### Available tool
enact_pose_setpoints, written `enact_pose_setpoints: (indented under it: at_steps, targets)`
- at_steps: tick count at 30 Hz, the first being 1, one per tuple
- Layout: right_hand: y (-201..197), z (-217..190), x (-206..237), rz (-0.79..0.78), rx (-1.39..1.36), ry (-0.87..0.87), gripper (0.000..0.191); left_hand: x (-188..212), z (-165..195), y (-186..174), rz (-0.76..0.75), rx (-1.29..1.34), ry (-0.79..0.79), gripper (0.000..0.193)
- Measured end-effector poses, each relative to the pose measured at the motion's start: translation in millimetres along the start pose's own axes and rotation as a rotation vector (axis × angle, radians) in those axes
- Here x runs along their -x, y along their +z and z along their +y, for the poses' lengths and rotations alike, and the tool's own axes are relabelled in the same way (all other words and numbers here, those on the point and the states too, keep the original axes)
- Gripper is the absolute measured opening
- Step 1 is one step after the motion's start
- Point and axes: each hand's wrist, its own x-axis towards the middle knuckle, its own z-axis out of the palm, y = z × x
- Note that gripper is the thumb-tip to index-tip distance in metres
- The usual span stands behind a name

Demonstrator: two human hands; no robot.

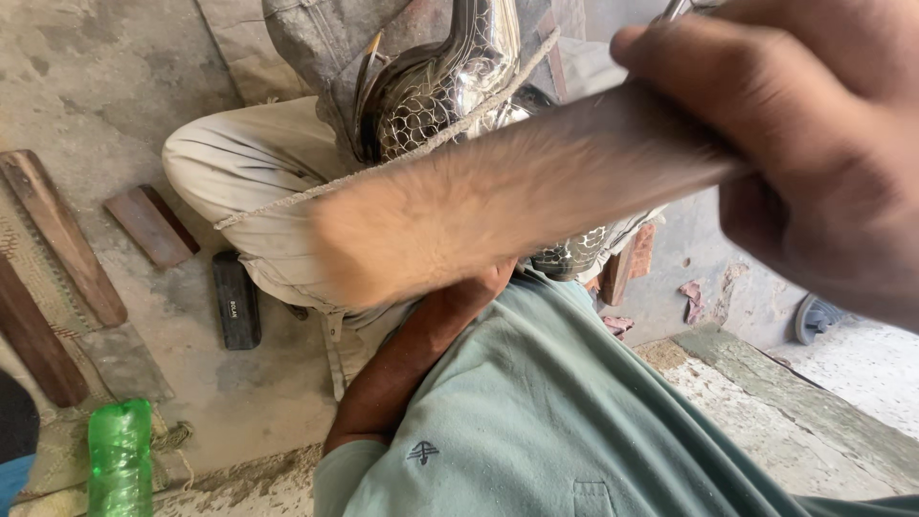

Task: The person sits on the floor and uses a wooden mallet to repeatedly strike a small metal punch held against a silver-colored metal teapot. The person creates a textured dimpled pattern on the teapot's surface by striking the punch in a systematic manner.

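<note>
A: Where does the wooden paddle (479, 206) lie relative to the grip?

B: The right hand (814, 144) is closed around its narrow end at upper right, thumb lying along the top edge. The broad, worn end runs down and to the left, blurred, in front of the engraved metal vessel (436, 86).

A: And the left hand (483, 282)?

B: Mostly hidden. The forearm rises from the green sleeve (536, 402) and passes beneath the paddle, ending against the lower side of the vessel. Whether its fingers are closed or spread cannot be told.

A: How is the vessel placed?

B: It rests on the lap between the knees in light trousers (249, 182). A rope (316, 187) crosses its front, running diagonally from lower left to upper right, behind the paddle.

A: Count the items on the floor.

B: At left, three long wooden pieces: two long wooden slats (62, 239) near the left edge and one shorter wooden block (151, 225) beside them. One dark rectangular block (235, 300) lies just beside the knee. One green plastic bottle (120, 460) stands at lower left. One paddle, one vessel, one rope
</note>
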Motion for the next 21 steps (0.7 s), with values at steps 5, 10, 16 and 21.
enact_pose_setpoints:
  at_steps: [5, 10, 16, 21]
  targets:
    - [-6.1, -7.8, -4.9, 0.077, -0.101, -0.008, 0.046, 9.5, -11.1, 20.5, -0.184, 0.222, -0.609, 0.034]
    - [0.9, -9.5, -5.3, 0.072, -0.128, 0.008, 0.051, 21.2, -12.2, 2.8, -0.124, 0.054, -0.069, 0.021]
    - [13.7, -5.6, 8.6, 0.01, -0.04, -0.01, 0.048, 16.0, -7.2, 10.1, -0.241, 0.059, -0.53, 0.026]
    - [6.8, -13.4, 1.7, 0.01, -0.005, 0.011, 0.051, 12.5, -7.4, 0.2, -0.002, 0.046, -0.063, 0.012]
